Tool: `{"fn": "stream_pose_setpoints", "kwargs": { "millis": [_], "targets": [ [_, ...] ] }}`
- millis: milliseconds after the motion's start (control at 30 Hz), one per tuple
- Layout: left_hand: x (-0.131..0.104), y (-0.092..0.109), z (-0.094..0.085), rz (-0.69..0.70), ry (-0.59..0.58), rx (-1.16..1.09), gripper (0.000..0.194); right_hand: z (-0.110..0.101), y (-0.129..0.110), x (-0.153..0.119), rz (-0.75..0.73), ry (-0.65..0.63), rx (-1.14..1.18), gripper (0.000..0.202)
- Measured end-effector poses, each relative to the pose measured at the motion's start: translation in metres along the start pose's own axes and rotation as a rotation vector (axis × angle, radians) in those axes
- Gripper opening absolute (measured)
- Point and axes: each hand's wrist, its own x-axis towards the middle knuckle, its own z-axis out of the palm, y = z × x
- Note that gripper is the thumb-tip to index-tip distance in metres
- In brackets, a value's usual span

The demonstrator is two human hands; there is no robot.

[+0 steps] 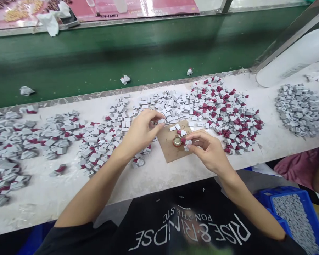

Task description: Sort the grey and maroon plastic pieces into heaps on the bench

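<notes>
My left hand is closed in a pinch, with a small light-grey plastic piece at its fingertips. Between the thumb and fingers of my right hand is a small maroon-and-grey plastic piece, partly hidden by the fingers. Under both hands' reach lies a brown cardboard sheet. On it stands a small round reddish-rimmed dish with something pale inside, close to my right fingertips. Two loose grey pieces lie at the sheet's back edge.
Joined maroon-and-grey pieces are heaped on the right, more pieces on the left. Farther right are a grey pile and a white cylinder. A green conveyor belt runs behind; a blue crate sits below.
</notes>
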Motion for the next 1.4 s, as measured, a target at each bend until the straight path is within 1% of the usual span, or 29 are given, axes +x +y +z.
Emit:
{"fn": "stream_pose_setpoints", "kwargs": {
  "millis": [67, 100, 167, 267, 400, 533, 633, 833, 933, 1067, 1200, 1267, 1333, 1400],
  "targets": [
    [-0.013, 0.007, 0.005, -0.08, -0.025, -0.153, 0.02, 0.005, -0.001, -0.001, -0.046, 0.005, -0.016, 0.007],
    [-0.019, 0.009, 0.008, -0.124, -0.042, -0.235, 0.022, 0.007, -0.001, -0.002, -0.069, 0.003, -0.034, 0.008],
    [-0.029, 0.011, 0.016, -0.19, -0.063, -0.394, 0.027, 0.01, -0.003, -0.003, -0.115, -0.004, -0.11, 0.016],
    [-0.036, 0.012, 0.027, -0.215, -0.059, -0.54, 0.028, 0.013, -0.004, -0.004, -0.195, -0.004, -0.252, 0.026],
    [-0.041, 0.015, 0.035, -0.222, -0.051, -0.56, 0.025, 0.014, -0.004, -0.007, -0.279, 0.016, -0.351, 0.029],
    [-0.044, 0.018, 0.035, -0.233, -0.035, -0.579, 0.024, 0.013, -0.004, -0.009, -0.317, 0.011, -0.38, 0.031],
    [-0.044, 0.017, 0.033, -0.251, -0.055, -0.619, 0.023, 0.011, -0.004, -0.009, -0.32, -0.006, -0.391, 0.031],
    [-0.04, 0.01, 0.032, -0.316, -0.04, -0.705, 0.031, 0.012, -0.01, -0.005, -0.31, -0.026, -0.433, 0.027],
    [-0.039, 0.008, 0.031, -0.306, -0.03, -0.697, 0.033, 0.013, -0.012, -0.004, -0.305, -0.036, -0.451, 0.026],
    [-0.037, 0.008, 0.03, -0.256, 0.002, -0.625, 0.037, 0.014, -0.014, -0.003, -0.322, -0.052, -0.472, 0.024],
    [-0.034, 0.007, 0.03, -0.221, 0.032, -0.626, 0.036, 0.013, -0.017, -0.002, -0.319, -0.07, -0.45, 0.023],
    [-0.031, 0.008, 0.029, -0.211, 0.036, -0.646, 0.036, 0.012, -0.019, 0.0, -0.301, -0.042, -0.394, 0.022],
    [-0.028, 0.011, 0.029, -0.201, 0.035, -0.677, 0.035, 0.01, -0.021, 0.003, -0.261, 0.018, -0.267, 0.019],
    [-0.024, 0.016, 0.029, -0.193, 0.016, -0.74, 0.035, 0.007, -0.021, 0.009, -0.19, 0.087, -0.074, 0.014]
  ]
}}
